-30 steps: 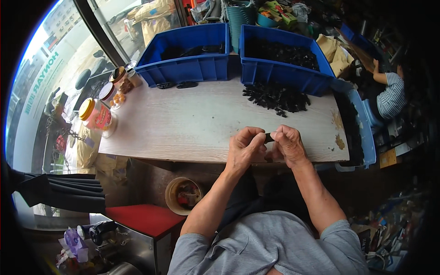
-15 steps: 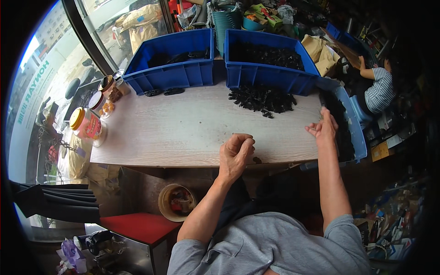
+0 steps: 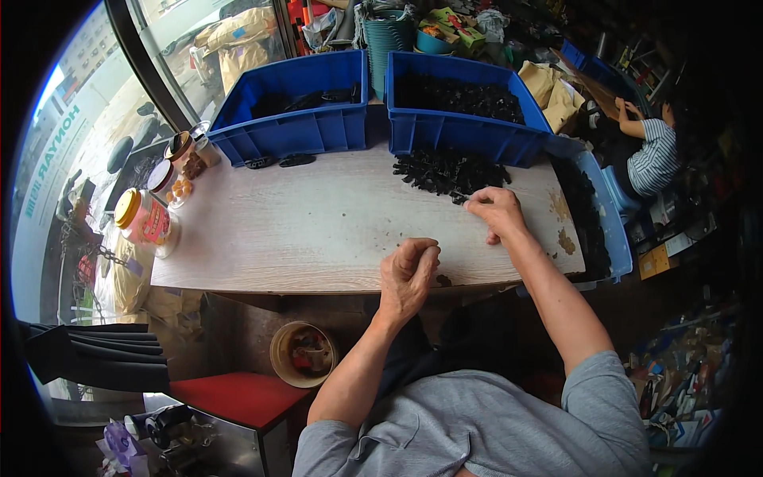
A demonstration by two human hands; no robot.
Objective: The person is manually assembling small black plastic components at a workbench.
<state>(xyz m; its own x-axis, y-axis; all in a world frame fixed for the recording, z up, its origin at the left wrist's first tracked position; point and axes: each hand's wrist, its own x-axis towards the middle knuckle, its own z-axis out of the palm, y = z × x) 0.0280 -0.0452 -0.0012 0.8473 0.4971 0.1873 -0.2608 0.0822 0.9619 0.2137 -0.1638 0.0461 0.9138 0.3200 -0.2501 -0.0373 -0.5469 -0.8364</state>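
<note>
My left hand point(image 3: 408, 274) is closed in a loose fist above the near edge of the table point(image 3: 270, 230). Whatever its curled fingers may hold is hidden. Out to the right, my right hand point(image 3: 498, 215) reaches the near edge of a pile of small black parts point(image 3: 449, 171). Its thumb and forefinger are pinched at a small black part point(image 3: 458, 197) on that edge. Behind the pile stands a blue bin point(image 3: 469, 139) with many more black pieces inside.
Another blue bin point(image 3: 290, 143) stands at the back left, two black oval pieces point(image 3: 296, 160) before it. Lidded jars point(image 3: 149, 222) line the left side. A light-blue tub point(image 3: 620, 230) of black parts adjoins the right edge. A bucket point(image 3: 280, 362) stands below; a person point(image 3: 653, 155) sits far right.
My right hand has swung left from beside the light-blue tub to the pile, its spread fingers coming together in a pinch. My left hand stays almost where it was.
</note>
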